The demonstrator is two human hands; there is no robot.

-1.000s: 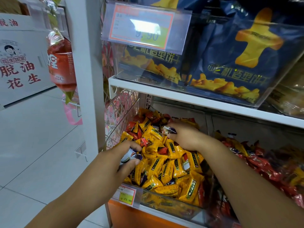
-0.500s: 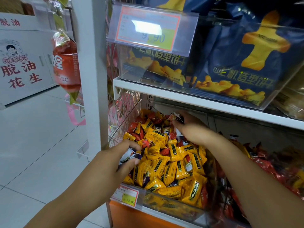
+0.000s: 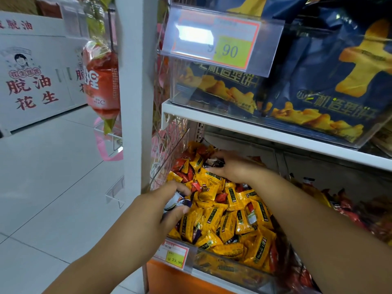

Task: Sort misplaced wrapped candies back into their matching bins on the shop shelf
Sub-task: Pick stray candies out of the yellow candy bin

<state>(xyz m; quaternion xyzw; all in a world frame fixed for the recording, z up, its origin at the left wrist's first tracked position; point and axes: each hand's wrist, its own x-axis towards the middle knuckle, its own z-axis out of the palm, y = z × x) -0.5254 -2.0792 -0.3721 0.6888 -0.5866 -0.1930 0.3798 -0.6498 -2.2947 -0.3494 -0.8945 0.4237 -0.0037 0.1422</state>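
Both holds could slip on slick wrappers: my left hand [image 3: 152, 211] pinches blue-white candies [image 3: 180, 203] at eight o'clock in the bin [image 3: 233, 272]; my right hand [image 3: 237, 169] curls round a dark candy [image 3: 215, 163] at twelve.

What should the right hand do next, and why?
Probably lift the dark-and-white candy out of the bin: the right hand pinches it at the back of the yellow candies, where it does not match, and the left hand grips similar blue-and-white candies.

Yellow candies [image 3: 231, 211]; navy bags [image 3: 331, 77].
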